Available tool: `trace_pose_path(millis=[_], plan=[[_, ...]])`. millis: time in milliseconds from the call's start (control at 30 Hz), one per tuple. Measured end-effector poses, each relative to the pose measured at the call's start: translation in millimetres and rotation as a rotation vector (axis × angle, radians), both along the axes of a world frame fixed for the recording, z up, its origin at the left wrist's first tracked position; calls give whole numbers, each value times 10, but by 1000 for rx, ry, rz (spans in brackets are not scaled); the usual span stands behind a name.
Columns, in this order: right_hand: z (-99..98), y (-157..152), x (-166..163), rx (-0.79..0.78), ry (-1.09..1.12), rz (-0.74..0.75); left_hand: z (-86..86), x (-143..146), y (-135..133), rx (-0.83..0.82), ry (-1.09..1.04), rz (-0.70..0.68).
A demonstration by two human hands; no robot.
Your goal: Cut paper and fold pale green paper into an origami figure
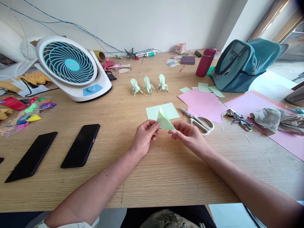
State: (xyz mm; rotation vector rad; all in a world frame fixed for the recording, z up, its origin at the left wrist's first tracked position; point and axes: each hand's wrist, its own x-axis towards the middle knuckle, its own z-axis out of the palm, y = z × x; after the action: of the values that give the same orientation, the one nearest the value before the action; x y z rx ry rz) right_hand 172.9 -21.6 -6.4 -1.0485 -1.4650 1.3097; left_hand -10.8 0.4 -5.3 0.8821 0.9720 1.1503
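Between my hands, just above the table, is a folded piece of pale green paper [164, 120] with its peak pointing up. My left hand [144, 134] pinches its left corner between thumb and fingers. The right corner is pinched by my right hand [188, 136]. Behind it lies a flat pale green sheet [152, 110], partly covered by the folded paper. White-handled scissors [200, 123] rest just beyond my right hand, blades pointing left. Farther back, three folded green paper figures [148, 85] stand in a row.
A white fan [71, 65] stands at the back left, with two black phones [82, 145] nearer. Toward the right are pink paper [205, 103], keys [238, 118], a crumpled cloth [279, 120], a red bottle [206, 62] and a teal backpack [237, 69].
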Motion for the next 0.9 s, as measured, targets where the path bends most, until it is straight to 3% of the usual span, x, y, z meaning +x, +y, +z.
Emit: trace_pose_path(millis=[167,633,900], plan=[[-72,-5,-48,9,-76,-67,17,26,-28,21,-18,35],[-17,-16,-107,-97,108,-157,1,57,-65,136,68,93],[-25,-10,-114,-93,136,-165,-43,38,-46,176,129,-76]])
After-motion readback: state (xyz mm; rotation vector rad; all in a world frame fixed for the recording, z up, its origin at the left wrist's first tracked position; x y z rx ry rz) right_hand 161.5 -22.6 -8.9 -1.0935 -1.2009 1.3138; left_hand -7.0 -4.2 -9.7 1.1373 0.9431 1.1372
